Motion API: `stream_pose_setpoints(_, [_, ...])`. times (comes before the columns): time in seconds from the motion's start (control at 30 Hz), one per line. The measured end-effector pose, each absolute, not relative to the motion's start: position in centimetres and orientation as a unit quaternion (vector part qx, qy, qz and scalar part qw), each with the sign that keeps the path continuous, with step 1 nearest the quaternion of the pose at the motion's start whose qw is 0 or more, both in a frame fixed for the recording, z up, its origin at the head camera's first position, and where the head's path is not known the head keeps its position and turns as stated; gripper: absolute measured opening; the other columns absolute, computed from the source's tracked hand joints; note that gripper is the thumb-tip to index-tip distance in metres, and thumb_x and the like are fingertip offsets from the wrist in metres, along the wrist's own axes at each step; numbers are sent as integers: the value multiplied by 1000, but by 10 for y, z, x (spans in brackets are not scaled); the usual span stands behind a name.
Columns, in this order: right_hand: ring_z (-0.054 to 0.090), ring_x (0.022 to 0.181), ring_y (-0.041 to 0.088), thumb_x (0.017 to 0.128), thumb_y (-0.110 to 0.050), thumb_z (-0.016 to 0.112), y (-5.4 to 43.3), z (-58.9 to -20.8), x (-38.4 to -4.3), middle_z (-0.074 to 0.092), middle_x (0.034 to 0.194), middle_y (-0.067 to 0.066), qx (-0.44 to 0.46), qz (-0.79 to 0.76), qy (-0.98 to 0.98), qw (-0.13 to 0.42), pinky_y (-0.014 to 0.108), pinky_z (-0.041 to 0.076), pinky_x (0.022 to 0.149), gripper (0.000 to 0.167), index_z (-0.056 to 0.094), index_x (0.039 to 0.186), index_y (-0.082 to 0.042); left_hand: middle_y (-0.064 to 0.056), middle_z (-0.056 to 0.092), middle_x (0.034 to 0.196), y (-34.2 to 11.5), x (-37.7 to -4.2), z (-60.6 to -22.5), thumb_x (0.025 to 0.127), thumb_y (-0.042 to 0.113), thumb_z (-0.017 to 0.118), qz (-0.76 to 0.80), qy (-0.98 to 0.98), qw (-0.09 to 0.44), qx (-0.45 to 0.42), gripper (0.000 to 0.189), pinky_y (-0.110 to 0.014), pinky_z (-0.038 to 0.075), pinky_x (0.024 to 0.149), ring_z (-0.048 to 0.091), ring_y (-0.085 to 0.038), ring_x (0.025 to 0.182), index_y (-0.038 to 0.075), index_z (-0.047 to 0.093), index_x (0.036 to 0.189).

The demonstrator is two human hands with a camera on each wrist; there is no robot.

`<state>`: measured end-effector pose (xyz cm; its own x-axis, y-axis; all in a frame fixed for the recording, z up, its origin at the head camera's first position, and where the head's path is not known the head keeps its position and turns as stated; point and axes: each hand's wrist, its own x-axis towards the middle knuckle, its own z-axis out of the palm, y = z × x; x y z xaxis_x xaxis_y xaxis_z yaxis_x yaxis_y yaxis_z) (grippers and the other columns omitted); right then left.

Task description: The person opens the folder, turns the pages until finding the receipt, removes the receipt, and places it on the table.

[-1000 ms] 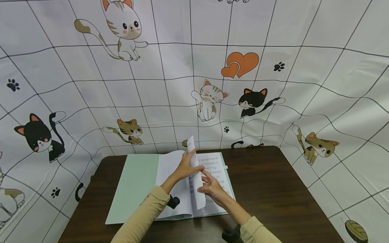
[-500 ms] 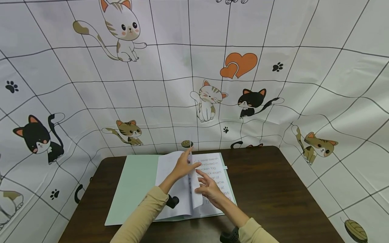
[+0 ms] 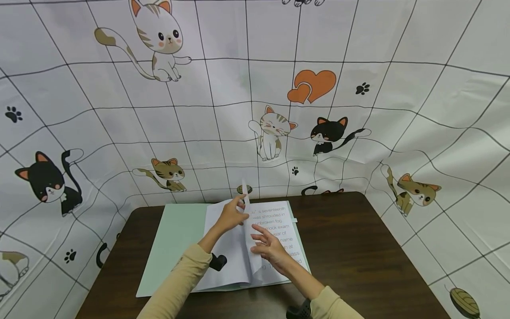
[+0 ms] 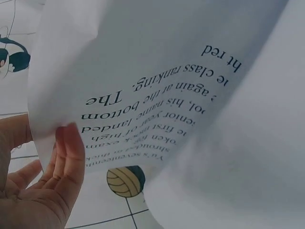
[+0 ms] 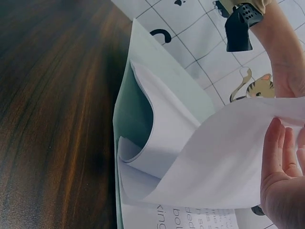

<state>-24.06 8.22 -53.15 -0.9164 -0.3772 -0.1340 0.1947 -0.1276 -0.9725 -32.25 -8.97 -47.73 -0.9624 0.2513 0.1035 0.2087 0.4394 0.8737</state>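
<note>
A mint-green folder (image 3: 179, 243) lies spread on the table, holding white sheets. My left hand (image 3: 231, 217) pinches the edge of a raised page (image 4: 143, 62), fingers curled over its margin in the left wrist view. The page stands nearly on edge above the folder's middle, curving up from the binding, with print on one face. Just right of it is my right hand (image 3: 272, 250), its fingers loosely bent beside the page and holding nothing. Beneath that hand lies a printed sheet (image 3: 279, 226), partly covered; a blank sheet (image 3: 223, 274) lies on the left.
The dark wooden table (image 3: 358, 257) extends on both sides of the folder. Behind it hangs a white cloth (image 3: 223, 124) with grid lines and cartoon cats. A small tab (image 3: 295, 220) sticks out from the folder's right edge. Black devices (image 3: 218, 262) sit at both wrists.
The left hand has moved left, carrying the raised page with it. The right fingers have come away from the page's edge, and more of the printed sheet beneath shows.
</note>
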Motion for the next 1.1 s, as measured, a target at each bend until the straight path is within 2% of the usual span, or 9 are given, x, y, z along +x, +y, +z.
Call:
stream_pose_setpoints(0.17, [55,100,6,87,-6,65,79,-527,-238,55,130,10,-86,-756,619,195,14,41,64,71,33,151,-7,-29,58,107,-98,-323,-476,77,-10,59,520,844,25,126,69,-43,59,56,62,-16,56,-3,42,144])
stream_pose_setpoints(0.27, [55,95,4,89,-5,63,78,-526,-237,57,126,5,-90,-758,615,196,13,42,63,69,32,151,-5,-27,58,105,-102,-323,-476,77,-10,58,520,845,25,119,69,-42,59,56,62,-15,57,-2,42,144])
stream_pose_setpoints(0.57, [58,100,4,93,-9,59,81,-528,-238,60,124,5,-88,-768,604,195,21,52,77,65,30,151,-2,-24,57,107,-116,-321,-483,79,-9,60,522,847,29,99,69,-50,59,62,63,-15,61,1,42,145])
stream_pose_setpoints(0.8, [63,99,8,95,-10,58,86,-533,-241,58,128,14,-89,-762,614,187,32,55,89,62,32,150,-3,-23,58,107,-128,-319,-493,79,-7,62,493,865,15,91,64,-32,55,53,59,-12,62,0,47,141])
stream_pose_setpoints(0.97, [63,100,8,94,-14,61,93,-538,-243,56,131,20,-89,-756,626,170,30,55,88,62,34,149,-4,-24,58,104,-138,-319,-499,79,-7,63,477,875,0,89,54,-25,49,49,53,-10,56,-3,54,133])
stream_pose_setpoints(1.1, [63,101,9,94,-13,61,97,-540,-244,54,133,26,-85,-752,634,156,30,55,86,61,35,148,-4,-25,57,105,-149,-319,-506,80,-6,62,477,876,-8,71,47,-22,47,50,51,-9,57,-6,59,127])
